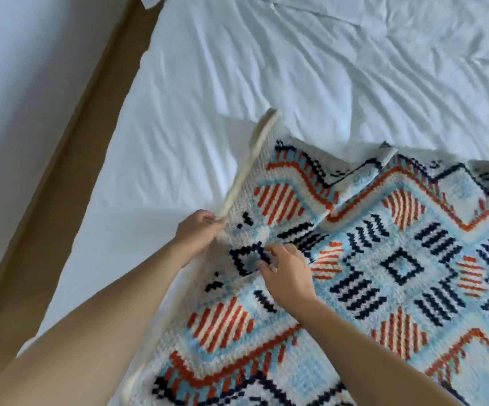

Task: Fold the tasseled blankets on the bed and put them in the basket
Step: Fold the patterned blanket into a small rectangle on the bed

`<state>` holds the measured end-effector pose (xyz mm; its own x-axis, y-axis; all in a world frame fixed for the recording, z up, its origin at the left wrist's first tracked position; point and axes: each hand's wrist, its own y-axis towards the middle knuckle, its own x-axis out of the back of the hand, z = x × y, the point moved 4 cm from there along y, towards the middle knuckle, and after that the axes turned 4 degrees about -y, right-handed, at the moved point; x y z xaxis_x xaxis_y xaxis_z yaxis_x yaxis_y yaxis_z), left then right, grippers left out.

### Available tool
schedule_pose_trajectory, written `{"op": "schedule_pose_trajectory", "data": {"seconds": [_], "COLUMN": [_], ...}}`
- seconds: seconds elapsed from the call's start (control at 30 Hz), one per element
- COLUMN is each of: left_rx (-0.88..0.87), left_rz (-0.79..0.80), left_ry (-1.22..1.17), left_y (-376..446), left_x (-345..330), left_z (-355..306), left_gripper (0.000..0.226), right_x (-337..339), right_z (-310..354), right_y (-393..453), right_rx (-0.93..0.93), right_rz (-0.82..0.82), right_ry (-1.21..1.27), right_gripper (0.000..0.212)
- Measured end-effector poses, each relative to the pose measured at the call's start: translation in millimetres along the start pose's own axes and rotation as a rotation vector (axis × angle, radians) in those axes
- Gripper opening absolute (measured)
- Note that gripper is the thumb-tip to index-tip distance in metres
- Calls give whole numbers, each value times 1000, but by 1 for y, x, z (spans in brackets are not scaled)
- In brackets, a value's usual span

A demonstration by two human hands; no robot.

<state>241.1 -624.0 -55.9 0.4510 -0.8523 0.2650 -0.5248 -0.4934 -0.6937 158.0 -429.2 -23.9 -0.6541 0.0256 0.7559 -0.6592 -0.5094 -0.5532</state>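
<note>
Along the left of the view, a pale wall [17, 83] and a tan strip of bed frame [70, 148] are seen running diagonally beside the bed's left edge. The bed [325, 68] is covered by a creased white sheet, and a white fabric corner [152, 0] is visible at its far edge.

The left hand [197, 232] is shown near the bed's left edge, its fingers curled and pinching the cream border of the blanket [383, 259] where that border is lifted off the sheet. From this pinch the raised border is drawn as a taut line pointing away toward the far side of the bed.

The right hand [287, 273] is placed just beside the left, on the blanket's upper surface over a black diamond motif; its fingers are bent, and fabric appears to be gathered under them, though the grip cannot be made out with certainty.

The blanket, patterned in light blue, orange, black and cream, is spread over the near half of the bed, its long axis seemingly lying across the bed toward the right edge. Its far margin is rumpled, and a fold is seen doubled over near the middle.
</note>
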Motion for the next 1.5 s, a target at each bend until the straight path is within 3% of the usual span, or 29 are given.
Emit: {"op": "schedule_pose_trajectory", "data": {"seconds": [0.13,0.23,0.37,0.43,0.53,0.63,0.7,0.8,0.9,1.0,1.2,1.27,1.37,1.5], "left_rx": [-48,-111,-136,-120,-204,-234,-211,-82,30,45,82,125,153,204], "left_rz": [-65,-56,-34,-53,-322,-685,-760,-692,-528,-485,-468,-392,-219,-49], "left_ry": [-61,-118,-198,-167,-151,-176,-82,-122,-315,-307,-79,-105,57,163], "left_y": [75,118,155,165,168,165,167,172,178,188,115,72,14,-72], "left_x": [-28,-51,-79,-85,-40,54,98,106,83,75,55,48,32,15], "left_z": [-69,-116,-157,-164,-185,-197,-183,-146,-128,-123,-75,-41,16,96], "left_gripper": [47,37,45,38,15,30,27,45,72,94,78,74,77,42], "right_x": [42,60,61,60,70,83,74,46,39,42,44,30,-6,-80], "right_z": [-10,-31,-55,-56,-48,-38,-35,-35,-40,-42,-23,-10,-5,-23], "right_y": [64,107,137,142,147,161,172,181,184,185,154,117,46,-48], "right_rx": [86,86,93,104,159,163,147,158,137,134,138,194,285,308], "right_rz": [-115,-133,-73,-43,-123,-219,-158,-28,-4,0,-50,-92,-182,-1], "right_ry": [-246,-347,-406,-380,-380,-340,-300,-390,-430,-432,-352,-229,-166,-257], "right_gripper": [61,71,82,84,80,80,82,83,84,84,80,77,67,52]}}
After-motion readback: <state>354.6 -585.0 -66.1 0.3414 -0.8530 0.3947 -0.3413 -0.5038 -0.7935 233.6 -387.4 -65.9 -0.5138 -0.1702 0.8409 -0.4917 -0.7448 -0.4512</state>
